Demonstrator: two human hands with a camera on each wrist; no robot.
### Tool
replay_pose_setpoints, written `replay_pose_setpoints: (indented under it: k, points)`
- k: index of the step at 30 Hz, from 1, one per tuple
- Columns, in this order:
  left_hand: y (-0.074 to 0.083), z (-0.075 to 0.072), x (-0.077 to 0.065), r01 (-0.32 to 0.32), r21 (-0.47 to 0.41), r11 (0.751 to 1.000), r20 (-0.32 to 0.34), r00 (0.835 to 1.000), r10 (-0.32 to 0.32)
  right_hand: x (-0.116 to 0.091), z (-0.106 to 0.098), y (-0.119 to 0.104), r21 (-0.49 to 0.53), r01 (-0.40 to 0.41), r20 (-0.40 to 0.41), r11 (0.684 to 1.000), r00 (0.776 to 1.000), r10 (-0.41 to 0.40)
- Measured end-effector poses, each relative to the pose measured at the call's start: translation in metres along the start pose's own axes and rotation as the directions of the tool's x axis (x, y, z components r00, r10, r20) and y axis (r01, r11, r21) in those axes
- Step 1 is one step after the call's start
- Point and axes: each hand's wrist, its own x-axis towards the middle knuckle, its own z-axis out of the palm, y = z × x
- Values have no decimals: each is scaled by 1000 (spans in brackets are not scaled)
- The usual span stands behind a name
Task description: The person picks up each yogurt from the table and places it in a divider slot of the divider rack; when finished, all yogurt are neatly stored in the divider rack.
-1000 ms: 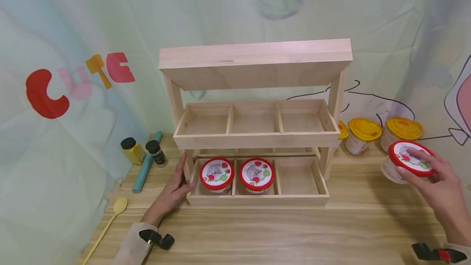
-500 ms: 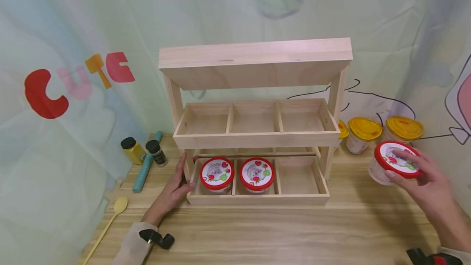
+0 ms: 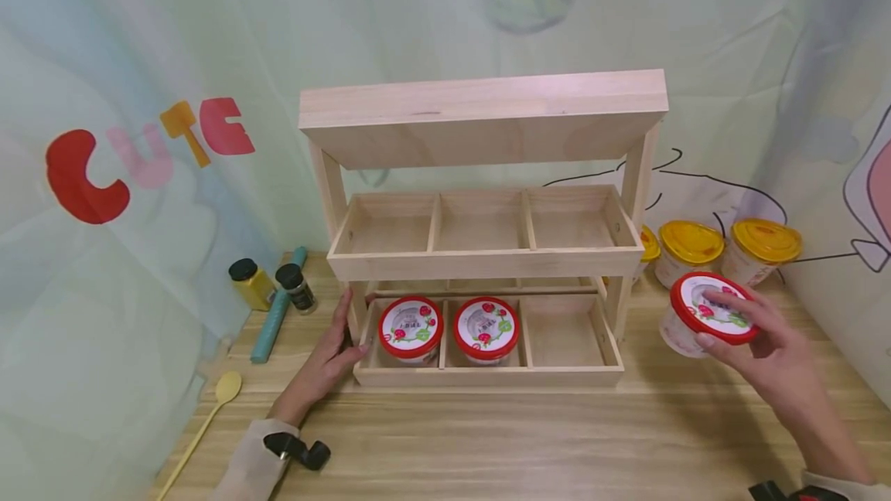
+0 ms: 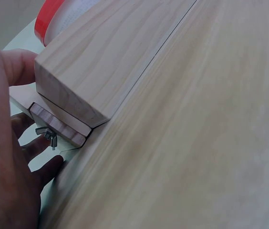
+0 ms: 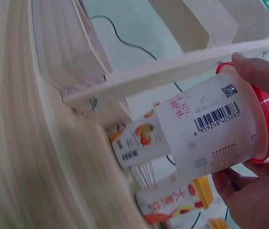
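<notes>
A two-tier wooden display rack point(image 3: 483, 266) with a slanted top board stands mid-table. My left hand point(image 3: 323, 369) grips its lower left corner, thumb on the tray's side point(image 4: 70, 98) and fingers around behind the post with the wing nut point(image 4: 48, 134). Two red-lidded cups sit in the lower tray: one cup point(image 3: 411, 327) in the left compartment, another cup point(image 3: 486, 328) in the middle one. To the right of the rack, my right hand point(image 3: 783, 366) holds a third red-lidded paper cup point(image 5: 215, 126) around its lid, off the table and slightly tilted.
Several yellow-lidded cups point(image 3: 691, 244) stand behind, at the right of the rack. On the left are a yellow jar point(image 3: 254, 288), a black-capped jar point(image 3: 298, 292), a teal rod point(image 3: 271, 327) and a yellow spoon point(image 3: 227, 388). A printed curtain point(image 3: 445, 14) hangs behind.
My right hand has carried the red-lidded cup leftward, toward the rack. My left hand has stayed at the rack's corner, and the two cups in the tray have not moved.
</notes>
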Motion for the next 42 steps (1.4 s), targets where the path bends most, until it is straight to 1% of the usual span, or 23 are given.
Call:
replay_pose_setpoints:
  k: [2, 4, 6, 8, 11, 13, 16, 19, 20, 21, 26, 27, 28, 33, 42]
  points:
    - [-2, 0, 0, -21, 3, 1000, -4, 1000, 21, -1, 2, -4, 10, 0, 14, 1000, 1000, 0]
    - [2, 0, 1, -3, -13, 1000, -3, 1000, 3, -2, 4, -9, 19, 7, 27, 1000, 1000, -8]
    - [-3, 0, 0, -14, -11, 1000, 2, 1000, 14, -2, 7, -13, 27, 22, 38, 999, 999, -23]
    - [-2, 0, 0, -3, -10, 1000, 5, 1000, 3, -3, 10, -17, 37, 42, 48, 998, 998, -43]
    - [3, 0, 1, 18, -5, 1000, 13, 1000, -18, -5, 15, -23, 52, 70, 62, 996, 995, -73]
    - [14, 0, 3, 49, 4, 999, 18, 999, -49, -5, 18, -27, 65, 85, 72, 994, 993, -90]
    - [21, 1, 4, 75, 25, 997, 28, 997, -76, -7, 23, -31, 81, 97, 90, 992, 991, -104]
    - [25, 1, 5, 76, 34, 997, 27, 997, -77, -7, 28, -34, 88, 95, 112, 992, 988, -105]
    - [22, 1, 5, 57, 40, 998, 24, 998, -58, -7, 30, -35, 90, 93, 121, 992, 987, -103]
    - [23, 1, 5, 53, 38, 998, 21, 998, -54, -6, 32, -35, 97, 90, 128, 991, 986, -103]
    - [22, 1, 5, 58, 37, 998, 17, 998, -59, -6, 42, -37, 132, 80, 154, 988, 983, -100]
    - [25, 1, 5, 80, 32, 996, 18, 997, -81, -6, 44, -38, 144, 88, 158, 986, 981, -110]
    - [26, 1, 5, 85, 36, 996, 19, 996, -85, -6, 46, -38, 168, 102, 160, 980, 979, -129]
    - [27, 1, 5, 90, 51, 995, 16, 996, -91, -4, 57, -43, 242, 163, 189, 956, 959, -211]
    - [28, 1, 5, 107, 71, 992, 16, 994, -108, 0, 75, -49, 235, 186, 223, 954, 945, -239]
